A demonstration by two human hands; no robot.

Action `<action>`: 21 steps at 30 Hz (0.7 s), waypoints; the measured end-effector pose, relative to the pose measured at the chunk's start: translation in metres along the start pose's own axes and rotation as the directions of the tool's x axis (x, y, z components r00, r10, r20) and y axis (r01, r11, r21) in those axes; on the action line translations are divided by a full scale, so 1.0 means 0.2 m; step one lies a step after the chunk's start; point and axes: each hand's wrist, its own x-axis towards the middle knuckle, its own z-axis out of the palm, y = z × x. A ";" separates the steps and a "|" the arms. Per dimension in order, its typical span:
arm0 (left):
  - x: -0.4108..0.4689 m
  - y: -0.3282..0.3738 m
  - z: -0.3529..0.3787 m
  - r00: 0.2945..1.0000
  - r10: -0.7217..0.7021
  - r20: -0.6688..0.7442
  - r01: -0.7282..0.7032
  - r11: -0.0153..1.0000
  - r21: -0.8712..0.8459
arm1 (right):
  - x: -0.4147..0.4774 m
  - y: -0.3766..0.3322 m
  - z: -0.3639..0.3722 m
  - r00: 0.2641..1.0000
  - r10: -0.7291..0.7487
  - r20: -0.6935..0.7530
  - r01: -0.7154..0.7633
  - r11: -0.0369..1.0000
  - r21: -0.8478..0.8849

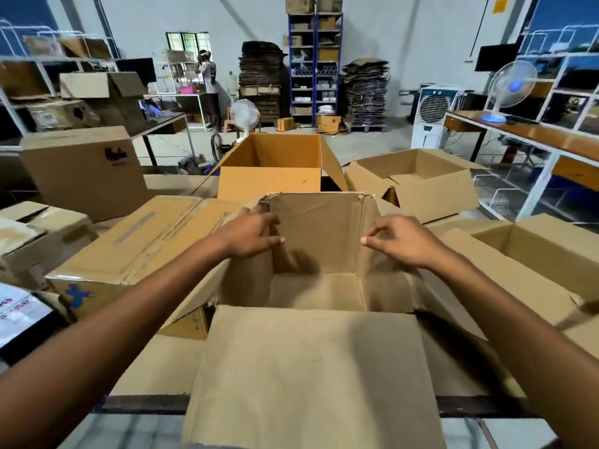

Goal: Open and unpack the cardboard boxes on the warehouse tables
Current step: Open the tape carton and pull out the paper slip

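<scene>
An open brown cardboard box stands in front of me on the table, its inside bare as far as I can see. The near flap hangs toward me and the far flap stands upright. My left hand grips the upper edge of the left side flap, fingers curled over it. My right hand rests on the right side flap with its fingers bent; whether it pinches the edge is unclear.
A taped shut box lies left of mine, a closed box behind it. Open boxes stand beyond, at back right and at right. A person stands far back near shelves and stacked flat cardboard.
</scene>
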 end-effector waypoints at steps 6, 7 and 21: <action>0.23 -0.14 0.24 0.961 -0.261 0.091 0.253 0.964 0.085 | 0.24 0.23 0.19 0.945 0.283 0.167 -0.300 0.950 0.089; 0.25 -0.13 0.26 0.964 -0.253 0.078 0.249 0.967 0.052 | 0.24 0.24 0.21 0.946 0.279 0.166 -0.304 0.940 0.156; 0.08 -0.13 0.19 0.949 -0.314 0.015 0.309 0.924 -0.226 | 0.12 0.06 0.12 0.950 0.302 0.079 -0.298 0.953 -0.062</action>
